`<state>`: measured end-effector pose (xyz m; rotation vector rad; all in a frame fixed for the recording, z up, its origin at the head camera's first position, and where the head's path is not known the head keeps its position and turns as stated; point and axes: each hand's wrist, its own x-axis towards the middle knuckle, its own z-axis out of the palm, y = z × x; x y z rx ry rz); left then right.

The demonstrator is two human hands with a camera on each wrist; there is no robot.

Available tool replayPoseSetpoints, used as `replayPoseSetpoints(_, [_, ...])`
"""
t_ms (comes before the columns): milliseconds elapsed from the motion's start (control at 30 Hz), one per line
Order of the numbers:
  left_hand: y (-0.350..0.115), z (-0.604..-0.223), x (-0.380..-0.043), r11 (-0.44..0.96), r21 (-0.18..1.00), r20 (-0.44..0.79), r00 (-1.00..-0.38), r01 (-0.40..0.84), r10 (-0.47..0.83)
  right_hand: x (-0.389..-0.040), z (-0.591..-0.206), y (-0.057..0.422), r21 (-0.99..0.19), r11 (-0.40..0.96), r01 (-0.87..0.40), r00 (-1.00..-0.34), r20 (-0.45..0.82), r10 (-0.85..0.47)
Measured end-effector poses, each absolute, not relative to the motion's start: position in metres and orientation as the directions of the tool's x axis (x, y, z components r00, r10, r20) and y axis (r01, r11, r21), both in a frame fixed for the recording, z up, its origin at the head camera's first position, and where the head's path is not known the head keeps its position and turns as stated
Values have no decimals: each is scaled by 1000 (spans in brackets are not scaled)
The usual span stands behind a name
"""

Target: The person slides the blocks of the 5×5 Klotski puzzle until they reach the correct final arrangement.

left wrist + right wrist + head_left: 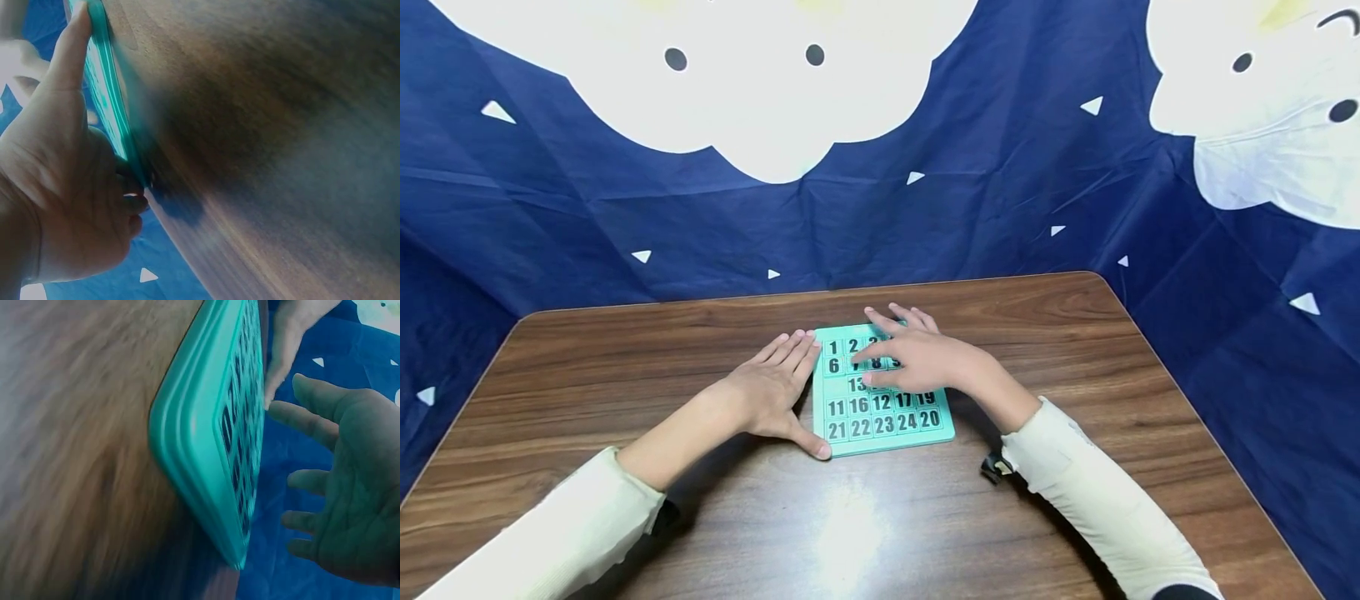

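A turquoise number slide puzzle (883,427) lies flat on the wooden table, its black-numbered tiles facing up. To the left of tile 13 is a blank slot. My left hand (767,396) rests along the puzzle's left side, fingers straight near the top corner and thumb at the bottom corner. The left wrist view shows that thumb against the frame's edge. Over the upper right part of the puzzle is my right hand (925,358), fingers spread, hiding several tiles. In the right wrist view a gap separates those fingers (309,481) from the tiles; any fingertip contact is unclear.
The brown wood-grain table (625,367) extends around the puzzle on all sides. Behind it hangs a dark blue curtain (985,217) with white clouds and small triangles. A black strap piece (996,468) sticks out under the right sleeve.
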<state>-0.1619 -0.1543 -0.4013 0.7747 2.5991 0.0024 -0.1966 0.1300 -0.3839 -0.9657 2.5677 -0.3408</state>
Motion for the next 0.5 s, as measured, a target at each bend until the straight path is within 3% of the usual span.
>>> replayPoseSetpoints(233, [-154,-399,-162,842,110,-388,-758,527,525,-178,-379,161,-363,718,-594,-700,-207,-684])
replayPoseSetpoints(500, [-153,-400,-162,844,104,-393,-758,526,521,-163,-385,166,-376,719,-585,-690,-235,-685])
